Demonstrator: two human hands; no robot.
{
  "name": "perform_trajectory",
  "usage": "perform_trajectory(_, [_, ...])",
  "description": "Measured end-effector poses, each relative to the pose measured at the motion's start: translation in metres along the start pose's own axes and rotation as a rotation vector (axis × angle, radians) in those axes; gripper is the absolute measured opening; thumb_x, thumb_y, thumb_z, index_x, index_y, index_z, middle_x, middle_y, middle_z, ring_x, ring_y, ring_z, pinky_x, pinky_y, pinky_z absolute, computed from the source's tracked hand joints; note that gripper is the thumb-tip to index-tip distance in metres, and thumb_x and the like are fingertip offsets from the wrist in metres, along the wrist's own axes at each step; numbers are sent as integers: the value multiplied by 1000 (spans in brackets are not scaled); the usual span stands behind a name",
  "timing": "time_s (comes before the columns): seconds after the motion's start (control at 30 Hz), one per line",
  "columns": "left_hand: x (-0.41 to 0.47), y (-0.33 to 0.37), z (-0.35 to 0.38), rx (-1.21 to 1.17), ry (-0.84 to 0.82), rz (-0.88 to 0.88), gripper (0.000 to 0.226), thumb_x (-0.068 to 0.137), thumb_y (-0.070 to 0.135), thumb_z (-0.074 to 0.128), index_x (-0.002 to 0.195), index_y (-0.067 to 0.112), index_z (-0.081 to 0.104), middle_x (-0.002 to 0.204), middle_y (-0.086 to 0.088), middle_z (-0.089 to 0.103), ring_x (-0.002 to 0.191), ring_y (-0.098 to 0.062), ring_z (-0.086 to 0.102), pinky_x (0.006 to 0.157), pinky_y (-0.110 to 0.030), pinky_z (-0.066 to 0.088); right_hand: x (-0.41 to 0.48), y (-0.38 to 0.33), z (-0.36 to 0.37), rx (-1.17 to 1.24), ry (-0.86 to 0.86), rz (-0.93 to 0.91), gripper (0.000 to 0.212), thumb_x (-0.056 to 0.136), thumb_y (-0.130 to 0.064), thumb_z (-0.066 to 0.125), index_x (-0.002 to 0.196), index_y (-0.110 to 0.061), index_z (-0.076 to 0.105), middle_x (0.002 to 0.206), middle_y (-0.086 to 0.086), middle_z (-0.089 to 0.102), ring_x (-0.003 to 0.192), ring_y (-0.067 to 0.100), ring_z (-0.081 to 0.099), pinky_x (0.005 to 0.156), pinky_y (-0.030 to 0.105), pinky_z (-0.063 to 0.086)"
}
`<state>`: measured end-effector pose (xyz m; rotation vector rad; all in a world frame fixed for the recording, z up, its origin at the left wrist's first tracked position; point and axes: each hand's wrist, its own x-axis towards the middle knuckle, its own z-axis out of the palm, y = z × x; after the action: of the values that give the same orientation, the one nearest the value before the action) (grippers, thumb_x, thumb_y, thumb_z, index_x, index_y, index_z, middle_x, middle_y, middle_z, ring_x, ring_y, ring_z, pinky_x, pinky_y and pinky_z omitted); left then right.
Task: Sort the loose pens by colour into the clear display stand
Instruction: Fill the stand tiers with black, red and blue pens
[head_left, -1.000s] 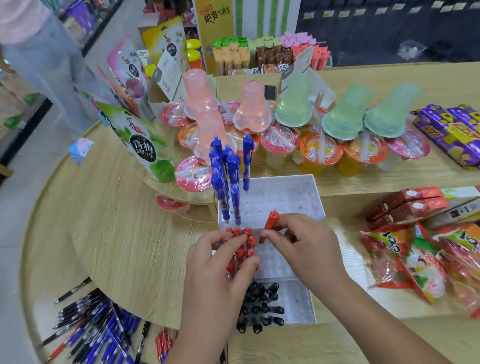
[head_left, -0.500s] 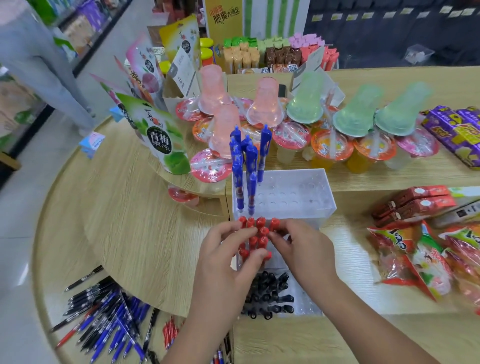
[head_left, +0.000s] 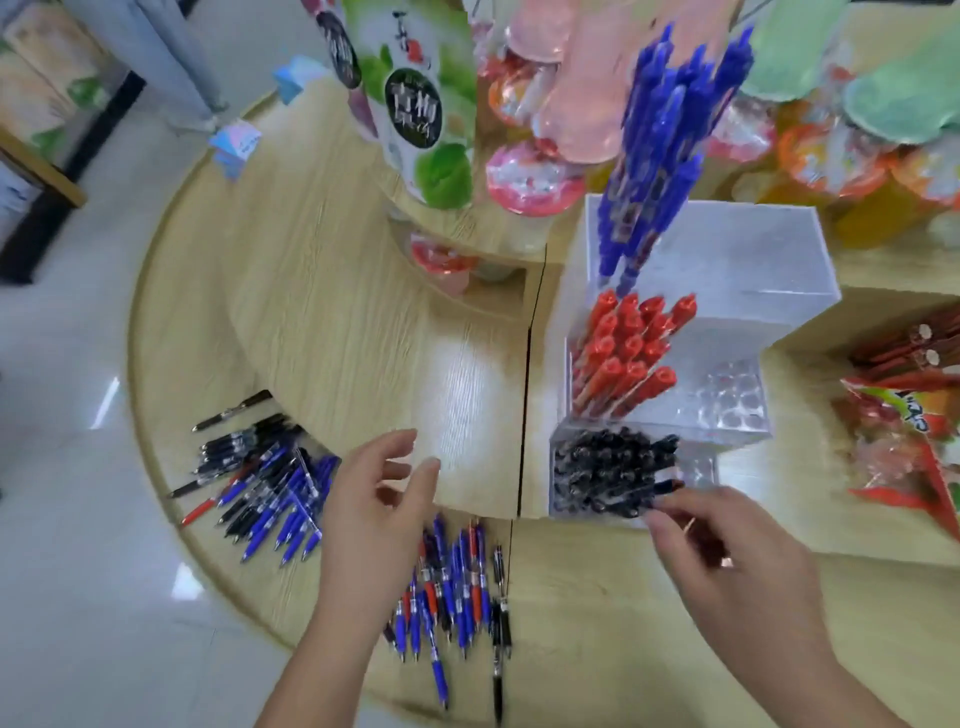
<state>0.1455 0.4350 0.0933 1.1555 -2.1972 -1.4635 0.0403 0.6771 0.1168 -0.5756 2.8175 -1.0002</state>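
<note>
A: Since the loose pens (head_left: 452, 582) lie heaped at lower centre on the bench (head_left: 597, 597), how will they handle?

B: Light, stiff, slick, I'd guess; pinch one mid-barrel. Left hand (head_left: 379, 499) hovers open, empty, above them; right hand (head_left: 727, 551) blurs beside black pens (head_left: 608, 467) in the stand (head_left: 753, 270), grip unclear.

Bright, even light is filling the scene; glare is shining on the floor (head_left: 109, 395) and wooden shelf (head_left: 457, 410). Motion blur is smearing the right hand (head_left: 727, 561); edges are bowing.

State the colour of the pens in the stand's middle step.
Red pens, head view.
</note>
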Motion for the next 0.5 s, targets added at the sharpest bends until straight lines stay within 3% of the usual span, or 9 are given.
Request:
perform_trajectory(0.07, [-11, -34, -6, 9, 4, -79, 21, 90, 32, 68, 110, 36, 65, 103, 17, 64, 93, 6, 59, 72, -11, 44, -39, 0, 36, 24, -119, 15, 15, 77, -51, 60, 86, -40, 63, 85, -29, 60, 69, -11, 53, 66, 5, 40])
perform_trajectory(0.17, [-28, -90, -6, 82, 24, -199, 13, 89, 31, 70, 98, 39, 65, 93, 14, 65, 83, 3, 59, 66, -12, 42, -70, 14, 107, 12, -321, 86, 13, 81, -51, 63, 89, -42, 67, 84, -31, 61, 66, -7, 57, 61, 11, 46])
perform_trajectory(0.3, [-45, -159, 17, 210, -60, -413, 12, 89, 37, 69, 100, 38, 63, 96, 13, 64, 75, 2, 59, 65, -14, 46, -66, 33, 197, -63, -448, 178, 26, 90, -51, 59, 112, -39, 64, 87, -28, 60, 64, -4, 58, 58, 16, 48])
perform_trajectory(0.37, [-45, -179, 35, 298, -106, -418, 19, 91, 41, 66, 109, 35, 65, 98, 16, 62, 71, 2, 59, 65, -15, 49, -57, 39, 232, -111, -447, 208, 33, 91, -53, 55, 119, -36, 62, 88, -24, 59, 65, -4, 56, 55, 15, 43])
perform_trajectory(0.5, [-28, -205, 73, 480, -121, -340, 37, 94, 47, 58, 127, 31, 61, 113, 11, 64, 88, -5, 63, 73, -28, 56, -46, 51, 272, -259, -475, 228, 32, 91, -57, 52, 114, -36, 61, 92, -18, 59, 72, 3, 56, 56, 22, 45])
